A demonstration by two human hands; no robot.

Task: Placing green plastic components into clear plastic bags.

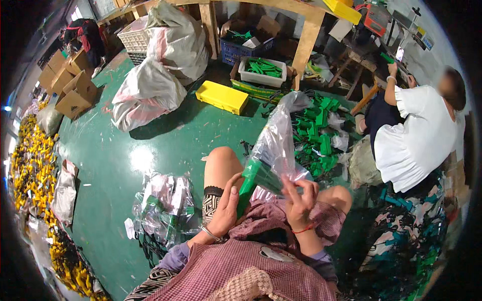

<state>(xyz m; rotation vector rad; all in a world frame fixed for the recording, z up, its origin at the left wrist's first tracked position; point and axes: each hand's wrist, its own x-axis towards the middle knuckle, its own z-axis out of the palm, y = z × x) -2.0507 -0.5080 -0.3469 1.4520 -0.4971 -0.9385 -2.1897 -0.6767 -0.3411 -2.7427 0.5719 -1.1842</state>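
My left hand [227,206] is closed along a green plastic tool piece [247,189], which I hold tilted over my lap. A clear plastic bag [275,138] reaches up and away from it, and part of the green piece appears to lie inside the bag. My right hand [299,199] has its fingers drawn together at the bag's near edge, beside the piece's dark end. Just beyond the bag spreads a pile of green plastic tools [315,133]. Down on the floor to my left sits a heap of clear bags [163,203] with green pieces showing through, black cords beside it.
A yellow case [222,97] lies ahead, near large white sacks [148,95]. Behind it stands a white bin [262,71] of green parts. At right a person in a white top [416,133] sits working. Yellow pieces [35,165] pile along the left; cardboard boxes [75,95] stand behind.
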